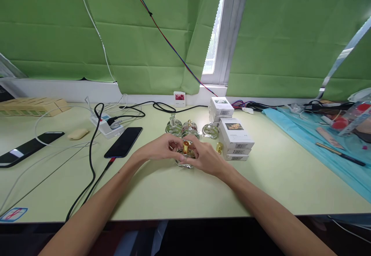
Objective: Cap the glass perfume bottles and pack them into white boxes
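A clear glass bottle (pixel 184 165) with a gold neck piece (pixel 185 148) sits at the middle of the table. My left hand (pixel 160 147) closes on it from the left, thumb and fingers by the neck. From the other side my right hand (pixel 207 158) grips the same bottle, and the fingers of both hands hide much of the glass. Just behind stand more glass bottles: one at the left (pixel 173 128), one in the middle (pixel 189 126) and one at the right (pixel 210 131). A small gold cap (pixel 219 148) lies right of my right hand.
White boxes (pixel 236 134) are stacked at the right, with a second stack (pixel 220 107) behind. A black phone (pixel 123 142), a power strip (pixel 107 126) and cables lie left. Blue plastic sheeting (pixel 315 144) covers the table's right side, with a pen-like brush (pixel 340 154) on it.
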`<control>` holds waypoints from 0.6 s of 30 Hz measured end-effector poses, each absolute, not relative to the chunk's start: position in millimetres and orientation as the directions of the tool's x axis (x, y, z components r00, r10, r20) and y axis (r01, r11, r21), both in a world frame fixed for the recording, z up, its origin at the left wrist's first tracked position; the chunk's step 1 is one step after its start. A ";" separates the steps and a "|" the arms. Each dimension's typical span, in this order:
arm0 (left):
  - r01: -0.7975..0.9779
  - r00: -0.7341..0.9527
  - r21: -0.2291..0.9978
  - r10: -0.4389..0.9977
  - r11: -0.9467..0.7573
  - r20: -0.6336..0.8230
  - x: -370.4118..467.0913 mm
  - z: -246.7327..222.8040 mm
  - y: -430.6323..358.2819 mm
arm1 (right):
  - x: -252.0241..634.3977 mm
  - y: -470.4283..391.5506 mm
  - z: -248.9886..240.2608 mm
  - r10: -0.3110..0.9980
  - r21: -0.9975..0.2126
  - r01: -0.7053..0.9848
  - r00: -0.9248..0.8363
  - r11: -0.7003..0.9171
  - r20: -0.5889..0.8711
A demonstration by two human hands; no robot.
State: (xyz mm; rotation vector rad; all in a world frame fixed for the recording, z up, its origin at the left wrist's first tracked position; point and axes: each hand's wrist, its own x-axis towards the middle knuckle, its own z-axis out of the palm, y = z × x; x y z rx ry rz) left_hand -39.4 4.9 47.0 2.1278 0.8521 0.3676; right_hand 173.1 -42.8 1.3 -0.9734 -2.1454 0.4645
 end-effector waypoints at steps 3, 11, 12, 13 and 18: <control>0.460 0.731 0.763 0.681 -0.455 -0.034 -43.0 48.8 7.0 | 172.3 -42.8 2.1 0.758 -0.593 0.475 -0.461 0.651 0.462; 0.525 0.715 0.721 0.694 -0.452 -0.086 -56.6 51.8 14.8 | 172.0 -40.7 0.4 0.781 -0.628 0.481 -0.493 0.612 0.384; 0.537 0.709 0.710 0.700 -0.456 -0.087 -58.3 52.5 15.6 | 172.1 -40.8 1.0 0.786 -0.624 0.493 -0.491 0.606 0.375; 0.549 0.704 0.696 0.704 -0.462 -0.088 -59.9 53.3 16.4 | 172.1 -41.0 1.7 0.791 -0.619 0.506 -0.489 0.601 0.368; 0.605 0.683 0.609 0.727 -0.512 -0.067 -65.5 59.2 18.2 | 172.4 -41.7 4.6 0.815 -0.586 0.576 -0.491 0.569 0.308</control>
